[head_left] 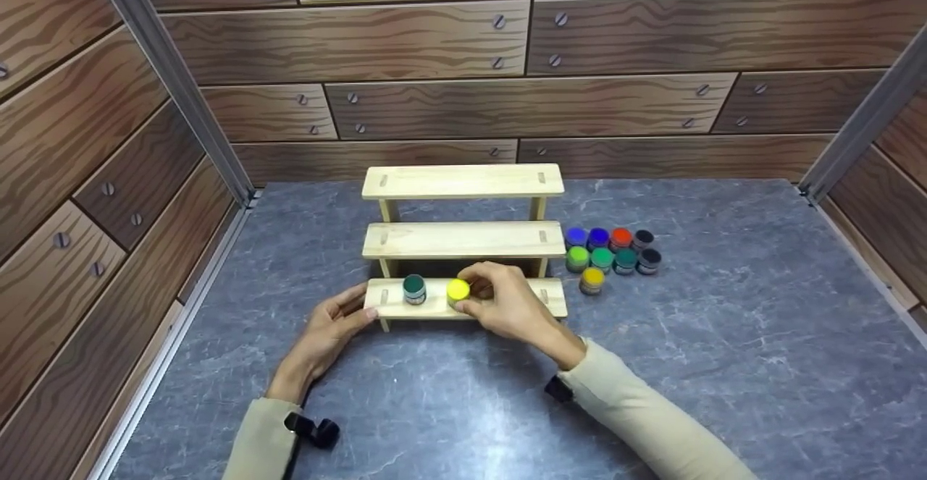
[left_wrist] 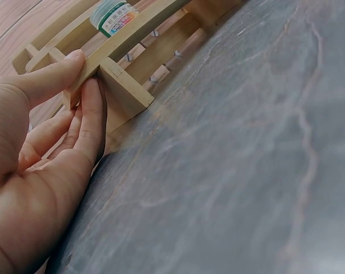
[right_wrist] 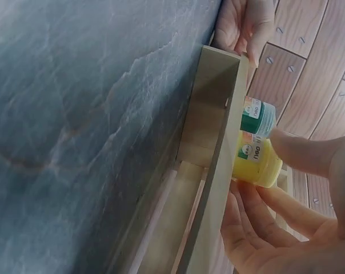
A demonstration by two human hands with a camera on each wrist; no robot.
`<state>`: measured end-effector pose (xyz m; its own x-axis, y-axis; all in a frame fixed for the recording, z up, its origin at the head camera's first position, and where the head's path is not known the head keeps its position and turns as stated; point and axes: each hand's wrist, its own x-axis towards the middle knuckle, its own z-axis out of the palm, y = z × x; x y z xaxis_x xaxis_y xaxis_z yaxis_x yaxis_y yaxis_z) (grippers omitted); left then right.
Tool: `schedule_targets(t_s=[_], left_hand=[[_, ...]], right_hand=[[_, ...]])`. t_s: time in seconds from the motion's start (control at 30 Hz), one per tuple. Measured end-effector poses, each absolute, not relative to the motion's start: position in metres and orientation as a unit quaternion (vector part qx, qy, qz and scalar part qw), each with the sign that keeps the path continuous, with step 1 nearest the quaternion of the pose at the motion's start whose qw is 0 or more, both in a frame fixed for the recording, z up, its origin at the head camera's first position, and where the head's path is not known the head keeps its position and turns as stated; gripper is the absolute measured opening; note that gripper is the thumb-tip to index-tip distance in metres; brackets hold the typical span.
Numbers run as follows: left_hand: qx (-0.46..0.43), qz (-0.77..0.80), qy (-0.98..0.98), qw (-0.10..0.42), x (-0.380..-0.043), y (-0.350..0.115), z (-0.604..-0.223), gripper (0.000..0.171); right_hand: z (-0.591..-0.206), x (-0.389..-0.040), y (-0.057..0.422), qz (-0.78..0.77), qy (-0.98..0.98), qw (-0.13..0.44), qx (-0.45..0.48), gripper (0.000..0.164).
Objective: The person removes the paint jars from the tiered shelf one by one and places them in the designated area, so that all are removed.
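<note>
A three-step wooden display stand (head_left: 463, 240) stands on the grey tabletop. My left hand (head_left: 324, 337) pinches the left end of its lowest step, thumb on top and fingers underneath, as the left wrist view shows. With thumb and fingers around it, my right hand (head_left: 509, 305) grips a yellow paint jar (head_left: 458, 292) at the lowest step, near its middle. To the left of that jar, a dark green paint jar (head_left: 414, 290) stands upright on the same step. In the right wrist view the yellow jar's base is right at the board's surface.
Right of the stand, several paint jars are grouped in two rows, among them a red jar (head_left: 621, 238), a light green jar (head_left: 577, 258) and a black jar (head_left: 649, 260). An orange-yellow jar (head_left: 592, 280) sits just in front. Wood-patterned walls (head_left: 434, 111) enclose the tabletop.
</note>
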<state>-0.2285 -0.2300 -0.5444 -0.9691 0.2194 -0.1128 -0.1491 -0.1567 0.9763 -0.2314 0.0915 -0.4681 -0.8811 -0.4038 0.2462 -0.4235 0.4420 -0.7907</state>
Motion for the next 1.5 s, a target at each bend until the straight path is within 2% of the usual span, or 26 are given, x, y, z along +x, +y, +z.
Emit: schedule_targets(t_s=[0.37, 0.63, 1.5], left_hand=[[0.032, 0.761, 0.636, 0.122, -0.231, -0.225, -0.544, 0.074], [0.029, 0.756, 0.642, 0.123, -0.231, -0.223, -0.543, 0.073], [0.014, 0.763, 0.638, 0.106, -0.226, -0.228, -0.545, 0.070]], right_hand=[[-0.469, -0.230, 0.093, 0.466, -0.849, 0.028, 0.246, 0.028], [-0.463, -0.225, 0.106, 0.470, -0.847, 0.031, 0.246, 0.029], [-0.452, -0.216, 0.195, 0.450, -0.864, 0.083, 0.211, 0.037]])
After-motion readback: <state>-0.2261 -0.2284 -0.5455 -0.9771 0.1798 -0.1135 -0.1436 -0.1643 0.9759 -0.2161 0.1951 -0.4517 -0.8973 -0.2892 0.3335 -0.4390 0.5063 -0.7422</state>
